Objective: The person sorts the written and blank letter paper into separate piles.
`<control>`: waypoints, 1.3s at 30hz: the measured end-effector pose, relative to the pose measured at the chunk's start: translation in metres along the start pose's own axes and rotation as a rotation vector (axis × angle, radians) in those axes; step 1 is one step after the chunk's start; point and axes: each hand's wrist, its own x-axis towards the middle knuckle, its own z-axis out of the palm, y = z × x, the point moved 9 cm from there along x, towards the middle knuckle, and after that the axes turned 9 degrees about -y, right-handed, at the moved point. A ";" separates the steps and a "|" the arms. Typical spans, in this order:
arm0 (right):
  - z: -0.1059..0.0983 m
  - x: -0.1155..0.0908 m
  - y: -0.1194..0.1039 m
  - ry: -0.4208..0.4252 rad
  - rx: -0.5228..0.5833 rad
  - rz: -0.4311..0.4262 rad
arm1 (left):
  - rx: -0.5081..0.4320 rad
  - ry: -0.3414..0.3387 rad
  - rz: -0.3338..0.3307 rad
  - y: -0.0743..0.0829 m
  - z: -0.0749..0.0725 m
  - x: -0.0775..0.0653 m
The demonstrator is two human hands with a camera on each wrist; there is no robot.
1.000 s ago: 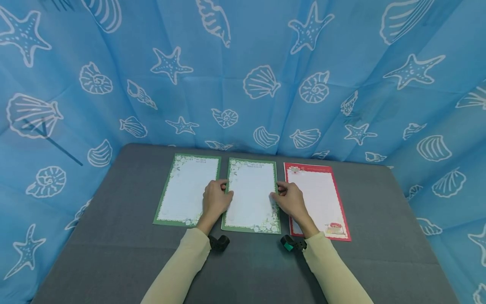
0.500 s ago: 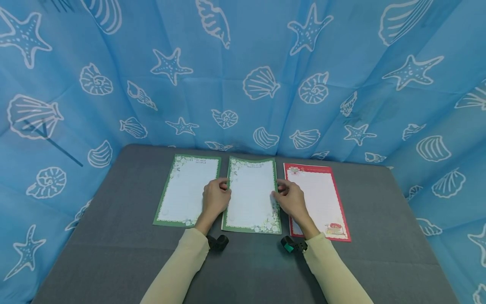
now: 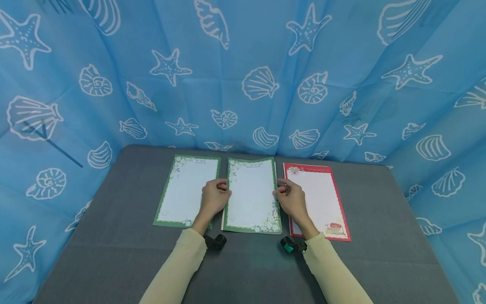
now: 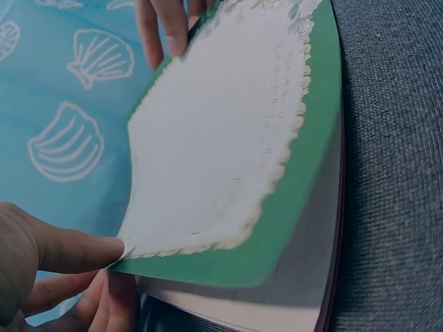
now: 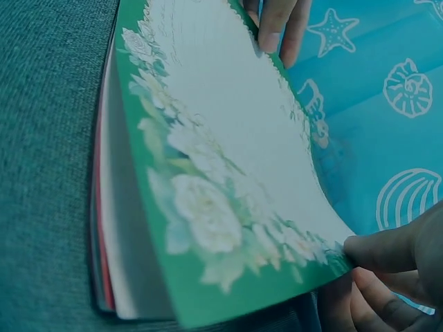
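A green-bordered sheet of letter paper (image 3: 251, 194) with white flowers is in the middle of the table. My left hand (image 3: 215, 196) pinches its left edge between thumb and fingers, and my right hand (image 3: 291, 198) pinches the right edge. Both wrist views show the sheet bowed and raised off a stack of paper (image 4: 297, 312) beneath it. A red page edge (image 5: 104, 228) peeks out of that stack in the right wrist view. Another green-bordered sheet (image 3: 186, 190) lies flat to the left, partly behind my left hand. To the right is a red-bordered sheet (image 3: 320, 198), partly covered by my right hand.
Dark grey cloth covers the table (image 3: 125, 261). A blue curtain (image 3: 243, 55) with shell and starfish prints hangs right behind its far edge. Each wrist wears a black band with a small camera, such as the left wrist camera (image 3: 216, 242).
The middle sheet has bent and lifted off its stack, its top edge now curved and the pages under it showing at the sides. My left hand has shifted slightly left.
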 end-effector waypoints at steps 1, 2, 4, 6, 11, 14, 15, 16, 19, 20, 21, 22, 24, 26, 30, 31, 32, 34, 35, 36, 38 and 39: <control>0.000 0.000 0.000 0.004 0.002 0.003 | 0.000 -0.006 -0.003 0.000 0.000 0.000; 0.000 -0.001 0.001 0.006 0.006 0.007 | -0.004 -0.010 -0.009 -0.001 0.000 0.000; -0.001 -0.001 0.002 0.013 0.015 0.014 | -0.006 -0.018 -0.011 -0.001 0.000 0.001; -0.001 -0.001 0.002 0.015 0.029 0.017 | -0.008 -0.023 -0.011 -0.001 -0.001 0.000; 0.000 -0.003 -0.001 0.011 0.099 0.030 | -0.019 -0.025 0.001 0.000 -0.006 -0.002; 0.001 -0.004 -0.005 0.012 0.143 0.029 | -0.032 -0.022 0.005 0.000 -0.011 -0.002; 0.001 -0.004 -0.008 0.014 0.155 0.025 | -0.034 -0.022 0.006 0.000 -0.013 -0.002; 0.002 -0.004 -0.010 0.016 0.171 0.022 | -0.035 -0.021 0.005 0.000 -0.015 -0.002; 0.008 -0.003 -0.015 0.014 0.218 0.019 | -0.036 -0.019 -0.011 -0.002 -0.022 -0.002; 0.010 -0.002 -0.016 0.010 0.239 0.021 | -0.033 -0.017 -0.016 -0.003 -0.025 -0.002; 0.013 -0.001 -0.018 0.004 0.255 0.021 | -0.032 -0.016 -0.021 -0.003 -0.028 -0.002; 0.016 0.001 -0.019 -0.003 0.272 0.021 | -0.032 -0.016 -0.028 -0.004 -0.031 -0.002; 0.023 0.004 -0.023 -0.019 0.299 0.011 | -0.031 -0.012 -0.040 -0.006 -0.039 -0.003; 0.030 0.007 -0.027 -0.032 0.326 0.009 | -0.035 -0.007 -0.051 -0.010 -0.047 -0.003; 0.045 0.014 -0.034 -0.053 0.363 0.012 | -0.045 0.002 -0.069 -0.019 -0.064 -0.004; 0.049 0.015 -0.035 -0.060 0.376 0.017 | -0.046 0.006 -0.074 -0.021 -0.068 -0.004; 0.053 0.016 -0.038 -0.067 0.384 0.018 | -0.046 0.010 -0.078 -0.024 -0.073 -0.004; 0.061 0.019 -0.042 -0.081 0.403 0.018 | -0.054 0.021 -0.083 -0.028 -0.082 -0.004; 0.065 0.020 -0.044 -0.089 0.409 0.019 | -0.052 0.028 -0.086 -0.030 -0.086 -0.004; 0.069 0.021 -0.046 -0.096 0.416 0.017 | -0.053 0.033 -0.093 -0.033 -0.091 -0.004; 0.078 0.024 -0.050 -0.111 0.424 0.015 | -0.053 0.038 -0.104 -0.037 -0.099 -0.005; 0.082 0.025 -0.052 -0.120 0.427 0.014 | -0.052 0.038 -0.109 -0.039 -0.103 -0.006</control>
